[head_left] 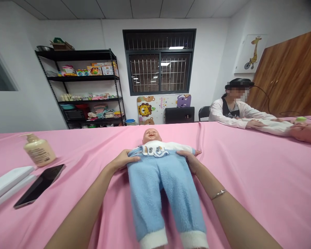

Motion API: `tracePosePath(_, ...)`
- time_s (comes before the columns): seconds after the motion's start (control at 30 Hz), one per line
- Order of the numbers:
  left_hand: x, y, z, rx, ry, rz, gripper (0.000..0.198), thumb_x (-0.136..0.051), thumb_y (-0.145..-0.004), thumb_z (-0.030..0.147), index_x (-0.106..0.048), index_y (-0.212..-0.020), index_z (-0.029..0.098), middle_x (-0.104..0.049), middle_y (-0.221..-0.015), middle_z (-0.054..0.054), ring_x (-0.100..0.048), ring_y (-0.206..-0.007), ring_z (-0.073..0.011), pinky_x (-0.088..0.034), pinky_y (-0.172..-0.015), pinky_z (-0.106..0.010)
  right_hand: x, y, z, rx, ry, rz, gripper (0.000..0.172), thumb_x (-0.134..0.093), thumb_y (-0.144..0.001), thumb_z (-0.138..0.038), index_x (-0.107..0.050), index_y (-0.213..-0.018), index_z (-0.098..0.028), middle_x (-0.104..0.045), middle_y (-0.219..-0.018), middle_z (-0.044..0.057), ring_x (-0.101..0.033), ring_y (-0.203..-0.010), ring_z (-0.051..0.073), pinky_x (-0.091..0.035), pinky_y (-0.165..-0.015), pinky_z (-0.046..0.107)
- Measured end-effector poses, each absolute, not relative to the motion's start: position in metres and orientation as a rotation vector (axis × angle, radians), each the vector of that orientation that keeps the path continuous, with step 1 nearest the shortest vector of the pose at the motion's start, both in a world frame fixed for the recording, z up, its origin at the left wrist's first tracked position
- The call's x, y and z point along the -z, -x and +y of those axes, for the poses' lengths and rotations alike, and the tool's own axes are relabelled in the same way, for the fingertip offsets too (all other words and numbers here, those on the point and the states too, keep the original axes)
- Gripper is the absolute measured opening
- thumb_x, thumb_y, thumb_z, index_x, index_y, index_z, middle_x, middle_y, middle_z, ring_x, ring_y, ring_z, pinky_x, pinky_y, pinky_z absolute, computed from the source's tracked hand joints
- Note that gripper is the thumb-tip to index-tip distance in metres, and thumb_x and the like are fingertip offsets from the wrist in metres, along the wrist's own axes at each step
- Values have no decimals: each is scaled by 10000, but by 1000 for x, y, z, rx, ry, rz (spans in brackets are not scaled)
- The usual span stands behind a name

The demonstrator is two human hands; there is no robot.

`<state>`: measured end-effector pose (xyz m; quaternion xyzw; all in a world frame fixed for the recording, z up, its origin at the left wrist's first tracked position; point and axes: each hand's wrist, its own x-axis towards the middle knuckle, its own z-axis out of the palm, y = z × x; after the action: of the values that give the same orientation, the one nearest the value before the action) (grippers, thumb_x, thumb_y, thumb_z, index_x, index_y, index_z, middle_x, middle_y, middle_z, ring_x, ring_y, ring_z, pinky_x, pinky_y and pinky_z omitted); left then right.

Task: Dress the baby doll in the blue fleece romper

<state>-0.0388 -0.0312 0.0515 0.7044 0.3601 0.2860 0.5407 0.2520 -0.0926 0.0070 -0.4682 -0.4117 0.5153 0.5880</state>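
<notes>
A baby doll lies on its back, head away from me, on the pink cloth. It wears a white top with a bluish sleeve end on the right arm side. Light-blue fleece trousers with white cuffs cover its legs, and an elephant face shows around the waist. My left hand is closed on the left side of the trouser waist, thumb on top. On the opposite side, my right hand grips the waist, its fingers partly hidden. The doll's feet are mostly out of view.
To the left stand a pump bottle, a dark phone and a white case-like object. At the far right a person in a headset reaches over another doll. A stocked shelf stands behind the table.
</notes>
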Motion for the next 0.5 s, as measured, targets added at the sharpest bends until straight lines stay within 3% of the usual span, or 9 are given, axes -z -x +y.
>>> tracePosePath(0.1,-54,40,-32,-678,-1613,822,368,-762,-598,391,-632,-793,108,-571,-666,-9,-496,-564,-109,-344,-488,-191,-20,-258,-96,-1344,879,-877,271,-684,-576,-291,-633,-817,-179,-647,-750,6,-580,-721,168,-434,-677,270)
tracePosePath(0.27,-47,25,-33,-842,-1589,778,390,-700,-639,454,-639,-820,114,-591,-685,-14,-511,-597,-129,-380,-558,-223,-21,-257,-89,-1111,850,-836,295,-750,-458,-188,-502,-619,-184,-526,-574,-62,-467,-565,82,-320,-529,202)
tracePosePath(0.4,-36,15,-24,-1149,-1799,981,281,-639,-677,375,-636,-814,130,-607,-751,-11,-539,-724,-161,-410,-662,-244,-3,-251,-79,-972,1088,-995,317,-739,-510,-335,-535,-692,-173,-585,-672,-17,-516,-658,130,-370,-598,239)
tracePosePath(0.5,-30,15,-17,-1454,-1750,1169,218,-562,-706,304,-593,-853,145,-595,-785,-18,-544,-707,-163,-429,-640,-259,9,-250,-71,-838,1200,-1042,342,-683,-545,-428,-545,-710,-163,-581,-673,-3,-511,-656,148,-374,-604,263)
